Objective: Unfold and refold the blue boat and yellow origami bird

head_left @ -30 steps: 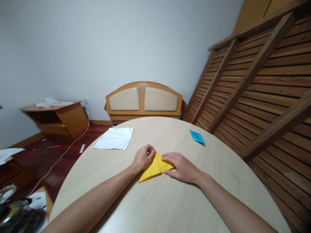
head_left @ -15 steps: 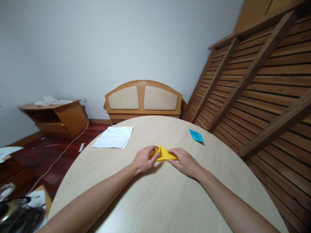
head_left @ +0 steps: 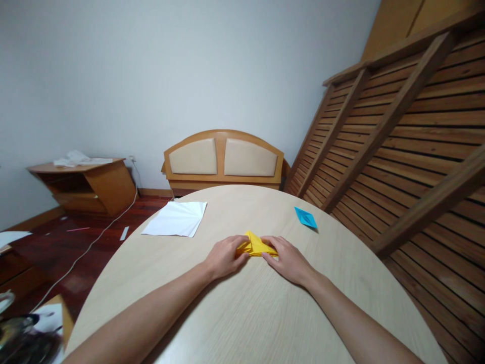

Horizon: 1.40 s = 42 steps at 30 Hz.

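Two bare forearms reach up from the lower edge across a round pale desk (head_left: 242, 323), meeting at a small folded yellow paper (head_left: 256, 245) near the desk's middle. The left hand (head_left: 223, 258) presses its fingers (head_left: 238, 247) together on the paper's left end; the right hand (head_left: 287, 259) lays its fingers (head_left: 270, 242) flat and close together along the right end. Whether either hand pinches the paper or only pins it down cannot be told from this angle. The paper lies flat on the desk, its long axis running left to right, its peak pointing away from the person, directly ahead of both sets of fingertips. Both hands touch it and neither is clearly the nearer.

Farther back and to the left, a white sheet (head_left: 175, 225) rests at the desk's edge, well apart from the hands. To the right, a small blue folded paper (head_left: 305, 218) lies alone. Beyond the desk stand a padded wooden headboard (head_left: 223, 157), a low cabinet (head_left: 89, 184) against the wall, and slatted timber frames (head_left: 409, 141) leaning at the right.
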Each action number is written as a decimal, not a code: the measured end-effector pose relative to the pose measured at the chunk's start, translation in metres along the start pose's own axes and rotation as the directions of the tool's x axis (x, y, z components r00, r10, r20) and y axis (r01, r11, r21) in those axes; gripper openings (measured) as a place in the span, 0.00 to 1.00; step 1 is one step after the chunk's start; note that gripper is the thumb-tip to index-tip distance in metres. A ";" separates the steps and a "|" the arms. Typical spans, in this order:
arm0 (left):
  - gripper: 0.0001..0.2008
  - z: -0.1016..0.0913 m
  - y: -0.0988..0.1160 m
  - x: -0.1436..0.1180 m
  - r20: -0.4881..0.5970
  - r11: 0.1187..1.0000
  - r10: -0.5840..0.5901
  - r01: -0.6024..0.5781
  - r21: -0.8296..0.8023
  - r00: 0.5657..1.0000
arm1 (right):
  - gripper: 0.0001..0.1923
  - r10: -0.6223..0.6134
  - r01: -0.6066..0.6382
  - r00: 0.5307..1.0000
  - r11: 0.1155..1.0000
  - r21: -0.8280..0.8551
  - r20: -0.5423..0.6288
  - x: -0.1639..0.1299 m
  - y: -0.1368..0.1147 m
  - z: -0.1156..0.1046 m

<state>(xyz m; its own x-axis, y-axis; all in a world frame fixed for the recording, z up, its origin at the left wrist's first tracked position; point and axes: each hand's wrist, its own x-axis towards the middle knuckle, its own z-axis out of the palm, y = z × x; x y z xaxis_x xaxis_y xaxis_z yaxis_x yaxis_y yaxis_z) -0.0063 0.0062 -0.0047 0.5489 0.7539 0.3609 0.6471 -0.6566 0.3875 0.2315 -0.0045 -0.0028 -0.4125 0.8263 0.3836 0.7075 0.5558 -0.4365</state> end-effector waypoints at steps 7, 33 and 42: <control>0.16 -0.002 0.002 0.001 0.009 1.000 0.000 0.000 0.005 1.000 | 0.16 0.016 -0.016 1.000 1.000 -0.013 -0.002 0.001 0.000 0.001; 0.07 -0.005 0.005 0.001 -0.073 0.993 0.011 -0.002 0.117 0.997 | 0.10 -0.204 0.201 0.979 0.973 -0.111 -0.023 0.005 -0.026 -0.002; 0.05 -0.007 0.007 0.002 -0.059 0.991 0.002 0.006 0.137 0.998 | 0.11 -0.257 0.255 0.966 0.953 -0.163 0.009 0.005 -0.022 0.002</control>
<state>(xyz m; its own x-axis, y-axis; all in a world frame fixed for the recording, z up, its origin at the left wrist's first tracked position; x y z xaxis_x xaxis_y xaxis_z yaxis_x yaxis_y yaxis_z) -0.0045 0.0025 0.0047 0.5182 0.7498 0.4114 0.7168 -0.6431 0.2695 0.2125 -0.0124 0.0067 -0.5860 0.6562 0.4754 0.6623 0.7259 -0.1856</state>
